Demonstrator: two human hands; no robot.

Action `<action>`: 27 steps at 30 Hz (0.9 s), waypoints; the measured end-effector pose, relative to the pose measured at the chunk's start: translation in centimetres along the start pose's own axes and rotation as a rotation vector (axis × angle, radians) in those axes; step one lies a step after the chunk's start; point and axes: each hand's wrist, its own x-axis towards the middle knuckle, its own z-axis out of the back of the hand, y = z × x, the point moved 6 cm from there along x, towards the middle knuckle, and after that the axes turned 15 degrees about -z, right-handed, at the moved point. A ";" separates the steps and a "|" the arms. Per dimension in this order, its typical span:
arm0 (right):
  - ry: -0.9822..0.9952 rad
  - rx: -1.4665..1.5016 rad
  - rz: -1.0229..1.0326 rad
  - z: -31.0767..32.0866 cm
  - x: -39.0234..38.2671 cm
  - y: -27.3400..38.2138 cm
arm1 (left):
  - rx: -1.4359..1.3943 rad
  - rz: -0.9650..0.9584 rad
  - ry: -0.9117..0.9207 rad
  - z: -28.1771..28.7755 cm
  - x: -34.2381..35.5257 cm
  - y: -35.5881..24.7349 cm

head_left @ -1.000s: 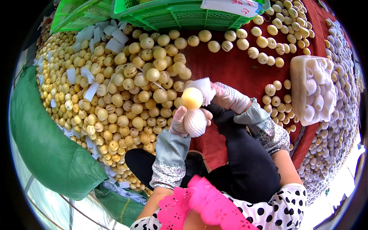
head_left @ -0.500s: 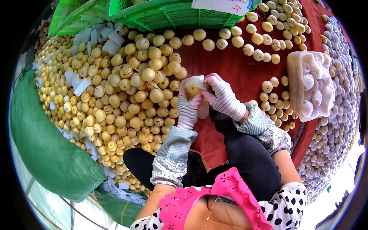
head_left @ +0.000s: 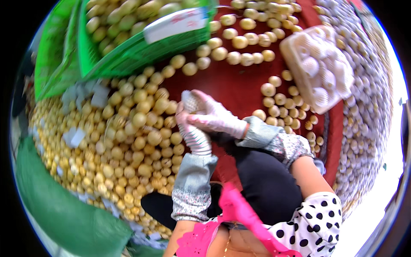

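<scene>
Wrapped fruit (head_left: pixel 191 102) in white foam net, centre frame, just above red cloth (head_left: pixel 239 85) | left hand (head_left: pixel 192 132) gloved, cupping it from 6 o'clock | right hand (head_left: pixel 216 118) gloved, fingers closed over it from 3 o'clock | yellow fruit heap (head_left: pixel 124 141) at 9 o'clock | green crate (head_left: pixel 141 47) at 11 | tray of wrapped fruit (head_left: pixel 319 68) at 2.

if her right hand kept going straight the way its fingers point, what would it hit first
The right hand points left across the wrapped fruit it holds with the left hand. Past that, it would probably reach the heap of loose yellow fruit first, though depth is hard to judge in this view.
</scene>
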 end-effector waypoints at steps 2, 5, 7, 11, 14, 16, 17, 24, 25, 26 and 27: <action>0.010 0.114 -0.076 0.6 0.3 0.1 | -0.038 0.103 0.088 -2.1 -1.3 -0.6; 0.055 0.380 -0.152 3.2 -0.8 1.3 | -0.030 0.028 0.227 -4.3 -2.3 -0.6; 0.034 0.549 -0.110 5.7 -1.7 1.9 | 0.027 -0.090 0.268 -3.5 -2.5 -0.2; -0.309 0.496 0.289 15.1 -7.7 8.6 | 0.267 -0.112 0.258 -2.1 -2.8 -2.3; -1.022 -0.301 0.522 25.4 -14.9 13.0 | 0.393 -0.110 0.261 2.7 -1.9 -2.2; -1.426 -0.916 0.387 29.8 -18.3 15.7 | 0.482 -0.053 0.191 5.5 -1.6 -2.1; -1.557 -1.064 0.295 30.7 -19.2 17.1 | 0.499 -0.032 0.178 6.6 -1.5 -2.1; -1.426 -2.033 -0.154 37.6 -13.2 12.3 | 0.575 -0.046 0.167 10.4 -1.3 -0.1; -1.406 -2.033 -0.225 38.3 -14.0 12.5 | 0.479 -0.041 0.191 10.1 -1.3 0.0; -1.400 -2.015 -0.247 38.1 -13.9 13.5 | 0.481 -0.034 0.188 10.3 -1.5 -0.5; -1.410 -2.006 -0.225 37.8 -13.3 13.9 | 0.447 -0.027 0.147 10.8 -1.8 -1.1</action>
